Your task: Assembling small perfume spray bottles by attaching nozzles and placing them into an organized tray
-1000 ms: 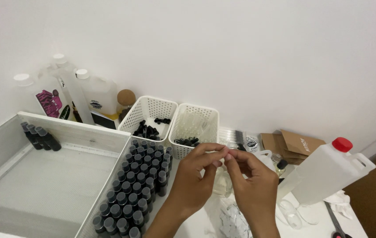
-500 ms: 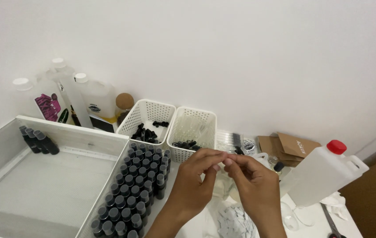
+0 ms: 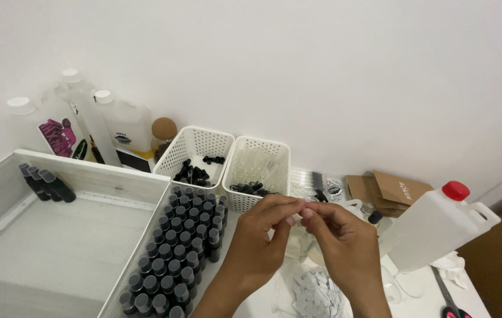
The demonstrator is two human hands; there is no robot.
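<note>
The left hand [image 3: 261, 244] and right hand [image 3: 345, 244] meet fingertip to fingertip, both pinched nearly closed on something too small to tell; it sits between the thumbs. Left of the left hand stand dark capped vials [image 3: 180, 247]; right of the right hand, a red-capped white jug [image 3: 436, 229].

You've got black-capped dark vials [image 3: 187, 247], white perforated baskets [image 3: 195, 154], and a red-capped white jug [image 3: 439, 227].

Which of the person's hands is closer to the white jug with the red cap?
The right hand. It is just left of the white jug with the red cap, with only a small gap. The left hand is farther left, beyond the right hand, beside the block of small dark bottles.
</note>
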